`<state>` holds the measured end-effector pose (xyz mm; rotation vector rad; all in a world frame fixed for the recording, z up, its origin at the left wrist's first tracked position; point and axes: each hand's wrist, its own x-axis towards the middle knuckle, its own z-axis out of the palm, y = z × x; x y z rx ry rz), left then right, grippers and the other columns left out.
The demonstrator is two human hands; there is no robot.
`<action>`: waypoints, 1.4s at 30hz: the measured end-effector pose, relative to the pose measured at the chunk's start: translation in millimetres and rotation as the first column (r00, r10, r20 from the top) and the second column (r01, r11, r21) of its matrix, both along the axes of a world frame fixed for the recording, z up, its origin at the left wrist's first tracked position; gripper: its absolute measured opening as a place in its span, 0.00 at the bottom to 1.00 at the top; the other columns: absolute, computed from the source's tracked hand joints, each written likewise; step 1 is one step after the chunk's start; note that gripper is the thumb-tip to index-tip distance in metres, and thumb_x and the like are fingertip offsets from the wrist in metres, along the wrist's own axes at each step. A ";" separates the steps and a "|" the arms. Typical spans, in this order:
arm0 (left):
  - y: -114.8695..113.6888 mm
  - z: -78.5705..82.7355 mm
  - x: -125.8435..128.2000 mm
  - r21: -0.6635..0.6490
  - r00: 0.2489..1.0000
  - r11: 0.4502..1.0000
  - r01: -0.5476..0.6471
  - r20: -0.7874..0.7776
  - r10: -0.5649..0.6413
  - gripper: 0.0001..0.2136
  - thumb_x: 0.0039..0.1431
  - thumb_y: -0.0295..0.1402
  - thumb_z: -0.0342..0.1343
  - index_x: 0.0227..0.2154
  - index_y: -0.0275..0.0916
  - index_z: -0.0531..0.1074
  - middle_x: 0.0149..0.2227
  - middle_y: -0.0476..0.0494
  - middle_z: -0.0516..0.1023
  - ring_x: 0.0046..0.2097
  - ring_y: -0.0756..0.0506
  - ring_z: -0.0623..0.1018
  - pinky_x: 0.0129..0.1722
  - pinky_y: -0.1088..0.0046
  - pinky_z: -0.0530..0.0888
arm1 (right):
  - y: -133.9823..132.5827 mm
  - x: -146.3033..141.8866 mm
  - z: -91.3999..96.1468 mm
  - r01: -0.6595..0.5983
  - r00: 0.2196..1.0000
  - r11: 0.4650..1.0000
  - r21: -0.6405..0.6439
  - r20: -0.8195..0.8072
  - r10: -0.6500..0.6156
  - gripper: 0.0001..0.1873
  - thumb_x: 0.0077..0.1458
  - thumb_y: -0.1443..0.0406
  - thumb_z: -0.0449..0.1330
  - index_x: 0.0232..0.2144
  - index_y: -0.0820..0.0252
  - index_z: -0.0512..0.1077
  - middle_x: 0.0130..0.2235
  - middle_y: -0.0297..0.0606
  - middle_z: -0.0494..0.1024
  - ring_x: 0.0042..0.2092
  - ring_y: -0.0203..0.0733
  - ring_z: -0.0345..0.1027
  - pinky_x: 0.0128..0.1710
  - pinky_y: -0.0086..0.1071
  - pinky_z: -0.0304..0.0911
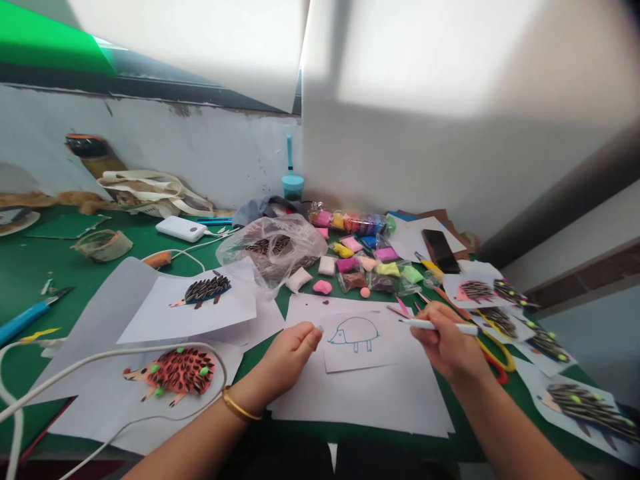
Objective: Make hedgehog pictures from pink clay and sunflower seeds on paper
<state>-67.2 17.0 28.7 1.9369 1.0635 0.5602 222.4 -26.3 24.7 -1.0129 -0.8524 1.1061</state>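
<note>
Fingers: left hand (290,357) fingers (310,337) are curled together, tips touching the left edge of the hedgehog sketch sheet (357,353). The right hand (447,347) grips a white marker (435,325), tip near the sheet's right edge.
Sketch: blue outline on a small white sheet, lying on larger white paper (360,400) between both hands.
Desk: green desk (30,260), strewn with papers and seed-covered hedgehog pictures (175,373).
Room: white wall (200,153) behind.
Containers: a clear plastic bag (275,247) holds dark seeds; small clear packets (365,263) hold coloured clay; a teal cup (293,185) holds a teal stick.
</note>
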 end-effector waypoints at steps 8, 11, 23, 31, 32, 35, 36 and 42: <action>5.2 -12.0 9.7 0.473 0.983 0.870 0.143 -0.173 -0.067 0.08 0.65 0.36 0.53 0.39 0.42 0.75 0.46 0.41 0.75 0.49 0.41 0.73 0.49 0.61 0.69 | 13.5 -32.4 -7.7 0.041 0.802 0.993 -0.110 0.597 0.033 0.14 0.51 0.57 0.64 0.39 0.57 0.76 0.38 0.39 0.78 0.35 0.42 0.72 0.34 0.34 0.67; 3.3 -27.8 3.8 0.495 0.967 0.839 0.227 -0.214 -0.136 0.08 0.62 0.37 0.58 0.43 0.47 0.77 0.58 0.41 0.70 0.60 0.35 0.67 0.56 0.53 0.65 | 8.7 -45.3 -14.7 0.038 0.788 0.989 -0.144 0.613 0.059 0.15 0.54 0.58 0.60 0.42 0.58 0.76 0.41 0.42 0.79 0.37 0.44 0.74 0.37 0.36 0.69; -2.6 -36.4 3.9 0.457 0.940 0.842 0.288 -0.304 -0.156 0.11 0.58 0.42 0.61 0.43 0.51 0.79 0.62 0.37 0.65 0.64 0.32 0.62 0.58 0.48 0.62 | 1.4 -60.3 -20.5 -0.024 0.573 0.999 -0.028 0.819 0.037 0.05 0.55 0.64 0.55 0.32 0.58 0.70 0.32 0.35 0.75 0.34 0.41 0.70 0.35 0.32 0.64; -3.6 -36.9 3.8 0.451 0.942 0.847 0.283 -0.297 -0.157 0.11 0.59 0.42 0.61 0.43 0.51 0.79 0.63 0.38 0.65 0.65 0.32 0.61 0.59 0.47 0.61 | 3.1 -61.3 -27.2 -0.068 0.546 0.998 -0.001 0.837 0.038 0.04 0.55 0.66 0.56 0.33 0.57 0.71 0.33 0.34 0.76 0.36 0.40 0.70 0.38 0.33 0.65; -3.7 -36.5 3.9 0.452 0.942 0.846 0.284 -0.296 -0.157 0.11 0.58 0.42 0.61 0.43 0.51 0.79 0.63 0.38 0.65 0.65 0.32 0.61 0.59 0.47 0.61 | 3.3 -61.4 -27.4 -0.071 0.544 0.998 -0.001 0.838 0.039 0.04 0.55 0.66 0.56 0.33 0.57 0.70 0.33 0.34 0.76 0.36 0.40 0.71 0.38 0.33 0.65; -3.7 -35.7 4.3 0.456 0.943 0.845 0.280 -0.295 -0.153 0.10 0.58 0.41 0.61 0.43 0.50 0.79 0.63 0.38 0.65 0.64 0.32 0.61 0.59 0.47 0.61 | 3.6 -61.8 -26.8 -0.085 0.534 0.996 -0.008 0.844 0.052 0.04 0.55 0.66 0.56 0.34 0.56 0.70 0.33 0.34 0.76 0.36 0.41 0.71 0.38 0.33 0.65; -3.7 -35.7 4.4 0.456 0.943 0.845 0.279 -0.295 -0.152 0.10 0.58 0.41 0.61 0.42 0.50 0.79 0.63 0.39 0.65 0.64 0.32 0.61 0.59 0.47 0.62 | 3.5 -61.9 -26.2 -0.093 0.531 0.996 -0.012 0.845 0.060 0.04 0.55 0.66 0.56 0.34 0.56 0.71 0.33 0.34 0.76 0.36 0.41 0.71 0.38 0.33 0.65; -3.9 -36.9 4.6 0.467 0.947 0.841 0.273 -0.284 -0.149 0.10 0.58 0.40 0.61 0.43 0.50 0.79 0.62 0.39 0.65 0.64 0.32 0.62 0.59 0.47 0.62 | 4.1 -62.6 -25.4 -0.110 0.539 0.994 -0.007 0.840 0.065 0.05 0.55 0.66 0.56 0.34 0.56 0.71 0.34 0.35 0.76 0.37 0.42 0.70 0.39 0.34 0.65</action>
